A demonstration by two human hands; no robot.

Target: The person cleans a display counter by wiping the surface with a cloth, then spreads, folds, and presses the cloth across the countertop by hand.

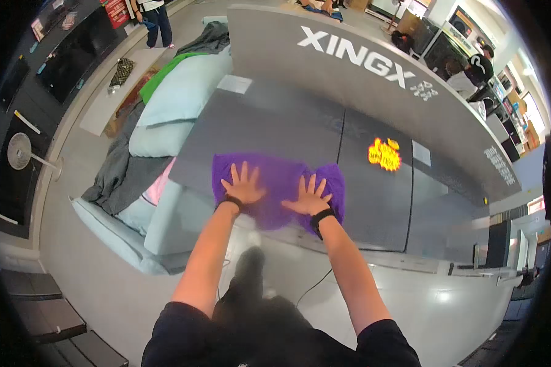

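A purple cloth (pixel 275 177) lies spread on the dark grey top of a large chest unit (pixel 257 122) marked XINGX. My left hand (pixel 243 185) rests flat on the cloth's left part, fingers spread. On its right part my right hand (pixel 309 197) is also pressed flat, fingers apart. Each wrist wears a dark band. The cloth's right end looks bunched and folded, while its middle is slightly blurred.
To the left stands a light blue sofa (pixel 171 220) heaped with pillows (pixel 180 92) and a grey blanket (pixel 125 165). A yellow-red price sign (pixel 384 155) lies right of the cloth. A white fan (pixel 19 151) stands far left. Other people (pixel 156 23) are in the background. A cable (pixel 312 286) crosses the floor.
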